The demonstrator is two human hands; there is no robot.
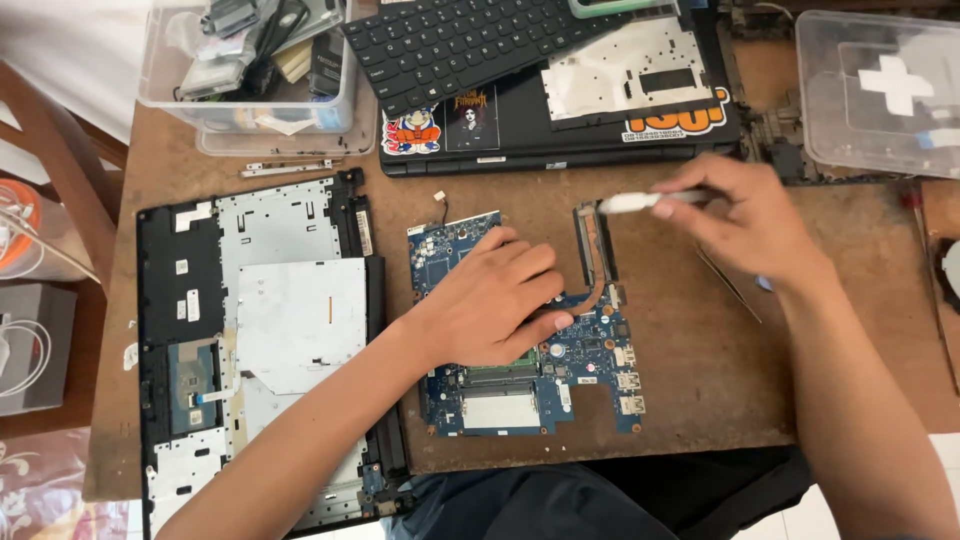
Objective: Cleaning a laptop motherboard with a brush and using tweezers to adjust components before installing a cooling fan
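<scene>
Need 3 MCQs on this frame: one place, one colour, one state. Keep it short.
1. Where does the left hand rest?
A. on the blue circuit board
B. on the keyboard
C. in the plastic bin

2. What colour is the tool in the right hand?
A. red
B. white
C. green

3. How does the detached keyboard lie?
A. flat on the floor
B. standing upright on its edge
C. tilted across the black laptop

Answers: 1 A, the palm and fingers lie flat on the board. 2 B, the slim stick between the fingers is white. 3 C, it sits askew on top of the laptop.
</scene>
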